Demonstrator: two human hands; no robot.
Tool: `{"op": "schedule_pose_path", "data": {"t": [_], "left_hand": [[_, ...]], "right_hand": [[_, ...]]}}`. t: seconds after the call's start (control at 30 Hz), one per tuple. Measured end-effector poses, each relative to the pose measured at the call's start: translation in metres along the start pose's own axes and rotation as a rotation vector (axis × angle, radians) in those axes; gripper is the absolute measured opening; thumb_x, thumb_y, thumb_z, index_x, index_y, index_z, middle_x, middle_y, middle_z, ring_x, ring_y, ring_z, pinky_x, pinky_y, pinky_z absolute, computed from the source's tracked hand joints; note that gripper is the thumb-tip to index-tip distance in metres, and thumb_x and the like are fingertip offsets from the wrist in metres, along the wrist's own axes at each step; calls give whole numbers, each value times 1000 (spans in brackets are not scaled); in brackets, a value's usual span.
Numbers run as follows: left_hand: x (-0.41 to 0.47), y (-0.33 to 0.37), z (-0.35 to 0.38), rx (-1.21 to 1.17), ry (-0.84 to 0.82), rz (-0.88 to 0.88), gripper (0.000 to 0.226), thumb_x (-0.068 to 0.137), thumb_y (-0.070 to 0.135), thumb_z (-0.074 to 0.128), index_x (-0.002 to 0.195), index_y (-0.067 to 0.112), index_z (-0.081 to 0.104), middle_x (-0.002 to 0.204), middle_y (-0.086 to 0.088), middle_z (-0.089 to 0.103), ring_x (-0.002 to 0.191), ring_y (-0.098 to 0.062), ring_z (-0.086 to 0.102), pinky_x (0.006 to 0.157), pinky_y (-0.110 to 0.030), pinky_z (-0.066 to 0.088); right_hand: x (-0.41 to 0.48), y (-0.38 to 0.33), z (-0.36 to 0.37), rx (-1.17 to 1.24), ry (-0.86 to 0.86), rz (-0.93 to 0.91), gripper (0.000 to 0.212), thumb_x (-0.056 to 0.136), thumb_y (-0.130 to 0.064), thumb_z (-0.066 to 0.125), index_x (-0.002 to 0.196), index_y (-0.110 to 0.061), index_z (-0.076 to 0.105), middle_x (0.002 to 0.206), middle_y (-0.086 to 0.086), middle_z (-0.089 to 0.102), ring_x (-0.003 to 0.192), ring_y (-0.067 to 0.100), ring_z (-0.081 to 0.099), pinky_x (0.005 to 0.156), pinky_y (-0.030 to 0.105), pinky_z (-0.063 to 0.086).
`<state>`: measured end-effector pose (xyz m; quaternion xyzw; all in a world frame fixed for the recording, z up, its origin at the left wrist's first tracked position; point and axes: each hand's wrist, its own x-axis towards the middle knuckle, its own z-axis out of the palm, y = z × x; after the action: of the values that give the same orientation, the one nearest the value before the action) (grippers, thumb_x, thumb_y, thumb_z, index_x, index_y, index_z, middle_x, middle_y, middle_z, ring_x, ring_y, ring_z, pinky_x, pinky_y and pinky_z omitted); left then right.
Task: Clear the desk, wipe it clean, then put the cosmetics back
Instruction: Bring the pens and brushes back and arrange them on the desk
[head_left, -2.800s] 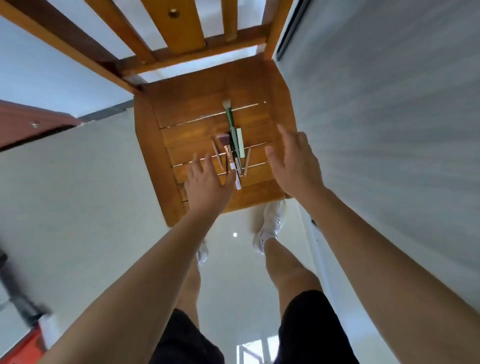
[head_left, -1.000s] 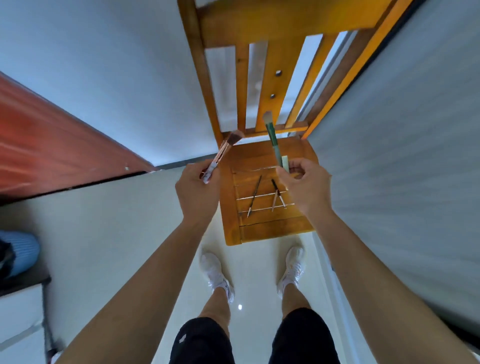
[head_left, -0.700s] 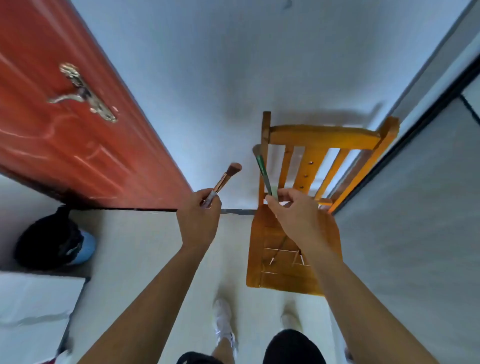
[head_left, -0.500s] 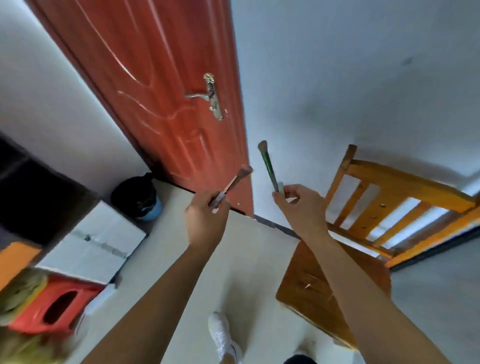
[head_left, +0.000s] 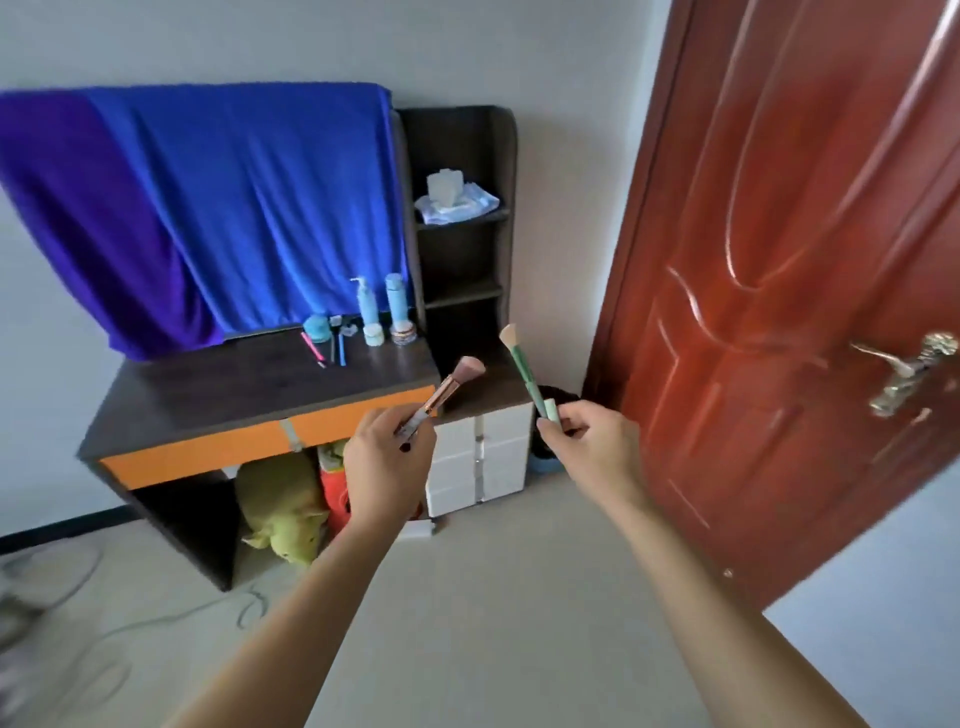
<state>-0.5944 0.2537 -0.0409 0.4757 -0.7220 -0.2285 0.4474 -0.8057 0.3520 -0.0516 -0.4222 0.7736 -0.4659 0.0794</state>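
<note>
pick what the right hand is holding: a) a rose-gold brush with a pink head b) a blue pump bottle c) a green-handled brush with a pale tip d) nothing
c: the right hand grips the green-handled brush, pale tip pointing up, while the rose-gold brush is in the left hand.

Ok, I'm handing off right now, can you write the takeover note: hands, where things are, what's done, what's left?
Left hand: shut on the rose-gold brush, bristles up.
Right hand: shut on the green brush together with a pale green stick.
Both are held in the air in front of the desk, not over it.
Already on the desk at the back right: two blue bottles, small jars, pink and blue pens.
Done: part of the cosmetics are back.
Left: set down both brushes and the stick on the desk. Whether more remains elsewhere is not visible.
</note>
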Motion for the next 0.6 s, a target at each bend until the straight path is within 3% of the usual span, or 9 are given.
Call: {"op": "schedule_pose_path", "data": {"t": [0.1, 0.23, 0.6], "left_hand": [[40, -50, -54, 19, 87, -93, 9, 84, 11, 67, 86, 16, 74, 76, 2, 62, 70, -19, 57, 60, -30, 42], [80, -107, -93, 14, 165, -180, 13, 86, 15, 67, 92, 24, 74, 80, 9, 61, 72, -7, 57, 62, -19, 37], [229, -254, -76, 62, 157, -364, 12, 89, 19, 65, 94, 28, 72, 82, 8, 62, 75, -6, 57, 65, -22, 39]], "right_hand": [[16, -49, 78, 26, -89, -72, 10, 82, -37, 76, 86, -27, 76, 72, -22, 67, 72, -8, 61, 61, 4, 40], [39, -91, 158, 33, -216, -126, 12, 83, -35, 77, 87, -24, 76, 73, -21, 67, 74, -10, 61, 62, 5, 41], [176, -111, 356, 89, -305, -100, 7, 82, -36, 75, 84, -30, 75, 69, -24, 66, 77, -14, 61, 60, 1, 40]]}}
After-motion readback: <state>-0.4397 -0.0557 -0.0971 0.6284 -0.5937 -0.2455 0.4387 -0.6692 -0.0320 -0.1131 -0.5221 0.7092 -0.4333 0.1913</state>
